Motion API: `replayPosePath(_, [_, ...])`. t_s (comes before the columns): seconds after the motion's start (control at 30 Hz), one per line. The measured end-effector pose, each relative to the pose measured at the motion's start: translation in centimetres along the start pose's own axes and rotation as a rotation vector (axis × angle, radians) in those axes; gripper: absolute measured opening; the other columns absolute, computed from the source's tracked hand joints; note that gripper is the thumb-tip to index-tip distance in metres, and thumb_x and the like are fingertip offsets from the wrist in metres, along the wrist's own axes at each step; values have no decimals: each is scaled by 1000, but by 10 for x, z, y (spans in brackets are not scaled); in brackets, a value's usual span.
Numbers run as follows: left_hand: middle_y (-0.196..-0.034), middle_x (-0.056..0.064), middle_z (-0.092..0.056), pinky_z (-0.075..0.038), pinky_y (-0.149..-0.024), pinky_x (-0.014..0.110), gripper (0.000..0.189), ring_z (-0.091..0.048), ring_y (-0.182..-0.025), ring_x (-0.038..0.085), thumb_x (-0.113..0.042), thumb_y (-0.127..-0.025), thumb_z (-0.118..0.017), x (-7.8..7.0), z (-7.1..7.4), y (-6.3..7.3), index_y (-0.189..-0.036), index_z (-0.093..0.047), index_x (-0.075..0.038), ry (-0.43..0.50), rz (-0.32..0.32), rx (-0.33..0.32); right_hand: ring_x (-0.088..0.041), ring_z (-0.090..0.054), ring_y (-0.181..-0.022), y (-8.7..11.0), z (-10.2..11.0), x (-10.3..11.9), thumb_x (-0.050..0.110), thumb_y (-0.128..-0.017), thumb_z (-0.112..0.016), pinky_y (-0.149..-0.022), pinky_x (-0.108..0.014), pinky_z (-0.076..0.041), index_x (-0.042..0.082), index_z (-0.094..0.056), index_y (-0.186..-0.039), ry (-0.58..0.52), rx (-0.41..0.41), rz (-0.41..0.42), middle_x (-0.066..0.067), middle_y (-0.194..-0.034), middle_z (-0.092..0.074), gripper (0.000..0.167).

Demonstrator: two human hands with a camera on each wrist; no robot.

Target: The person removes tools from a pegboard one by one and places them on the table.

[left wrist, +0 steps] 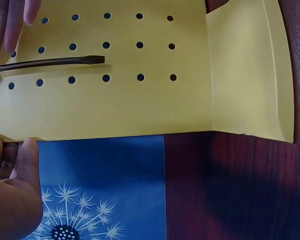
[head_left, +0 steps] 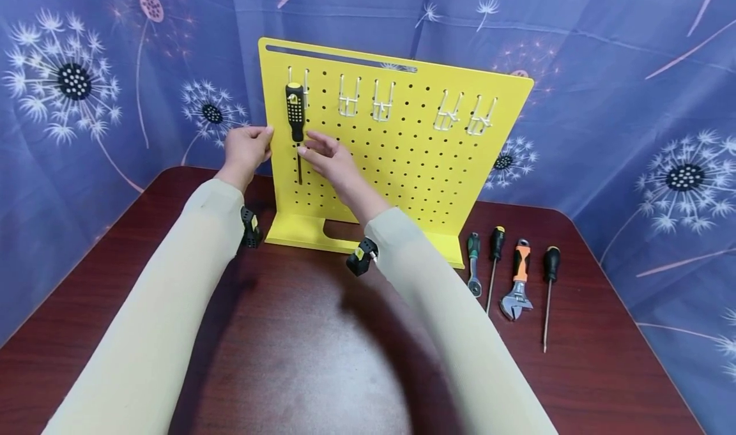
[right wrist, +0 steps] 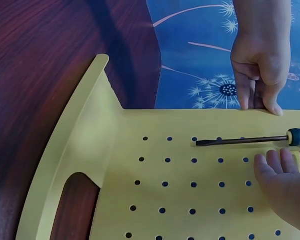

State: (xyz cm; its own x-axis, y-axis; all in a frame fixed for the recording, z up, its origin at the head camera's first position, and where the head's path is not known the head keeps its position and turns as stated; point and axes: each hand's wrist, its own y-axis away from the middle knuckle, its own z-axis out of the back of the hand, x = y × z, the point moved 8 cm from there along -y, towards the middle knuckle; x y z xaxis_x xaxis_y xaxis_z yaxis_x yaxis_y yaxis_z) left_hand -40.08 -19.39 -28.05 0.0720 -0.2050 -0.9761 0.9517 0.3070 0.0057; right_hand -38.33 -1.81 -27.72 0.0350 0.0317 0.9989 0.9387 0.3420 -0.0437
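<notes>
A flat-blade screwdriver (head_left: pixel 295 112) with a black handle hangs upright, blade down, at the leftmost hook of the yellow pegboard (head_left: pixel 402 160). My left hand (head_left: pixel 246 151) pinches the board's left edge between thumb and fingers, which the left wrist view shows close up. Beside the screwdriver's shaft, just under its handle, is my right hand (head_left: pixel 333 161), its fingers loosely extended and not wrapped round it. In the right wrist view the dark flat blade (right wrist: pixel 210 143) lies close over the board's holes, with the right fingertips (right wrist: pixel 260 159) alongside the shaft.
White wire hooks (head_left: pixel 348 96) line the board's upper part. On the dark wooden table (head_left: pixel 310 345), right of the board, lie a green-handled ratchet wrench (head_left: pixel 473 262), an orange adjustable wrench (head_left: pixel 520 278) and two black-handled screwdrivers (head_left: pixel 551 275). A blue dandelion-print cloth (head_left: pixel 190 32) hangs behind.
</notes>
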Motion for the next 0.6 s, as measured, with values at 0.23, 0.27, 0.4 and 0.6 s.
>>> replayPosePath(0.23, [-101, -5, -62, -53, -73, 11, 41, -56, -75, -4, -29, -106, -56, 1, 3, -1, -137, -65, -4, -1, -9, -8, -27, -51, -143, -9, -6, -2, 17, -102, -65, -122, -35, -44, 13, -46, -154, -9, -15, -30, -12, -155, -50, 55])
replayPosePath(0.27, [-101, -5, -62, -53, -75, 12, 41, -56, -75, -4, -30, -106, -56, 1, 3, -1, -138, -64, -4, -4, -7, -6, -27, -51, -143, -10, -7, -2, 17, -102, -65, -122, -35, -44, 14, -47, -154, -6, -18, -34, -12, -155, -50, 55])
replayPosePath(0.4, [-101, -6, -60, -55, -83, 19, 41, -55, -75, -3, -30, -106, -55, 1, 3, -1, -138, -64, -6, -15, 3, -7, -27, -50, -143, -14, -8, -2, 18, -102, -64, -122, -36, -43, 13, -46, -155, 1, -25, -43, -14, -156, -49, 56])
replayPosePath(0.6, [-109, -2, -62, -54, -79, 15, 41, -56, -76, -3, -31, -106, -56, 2, 0, -4, -138, -65, -7, -9, 19, -7, -27, -54, -139, -16, -10, -3, 20, -104, -62, -120, -37, -46, 13, -43, -156, 27, -40, -47, -16, -151, -53, 57])
